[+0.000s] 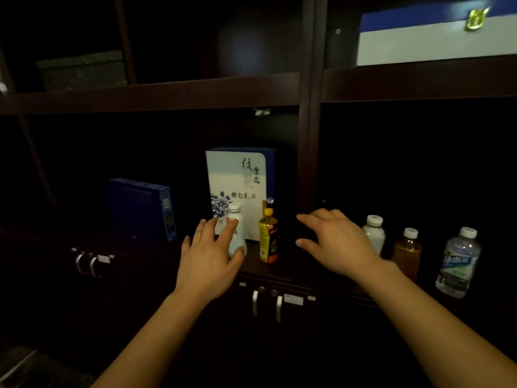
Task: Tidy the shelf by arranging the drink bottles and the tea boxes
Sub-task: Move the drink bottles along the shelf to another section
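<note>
Bottles first: white bottle [239, 236] upright near the front of the middle bay, just before the pale tea box [237, 177], yellow bottle [268, 239] just beside it on the right. Left hand [208, 256] at the white bottle, fingers spread and nearly straight, thumb across its lower part. Not curled round it; contact too blurred to tell. Right hand [335, 242] spread, holding nothing, in front of the post [307, 163], between the yellow bottle and the right bay.

Step in hand, by judgement: reaching for the two stray bottles in the middle bay, with sorting hardly begun. Next move probably calls for closing the left fingers round the white bottle's body, lifting it clear of the box face without tipping the yellow one, then carrying it round the post to the right bay. Likewise the yellow bottle with the right hand.

Count of bottles: five. Two in the middle bay, three in the right bay: frosted bottle [375, 233] partly behind the right hand, amber bottle [408, 250], water bottle [458, 261].

Count of boxes: four. On this shelf, the pale tea box upright and a blue box [142, 208] well to its left. On the shelf above, a grey box [81, 68] at left and a blue-and-white box [433, 37] at right; whether tea, cannot tell.
</note>
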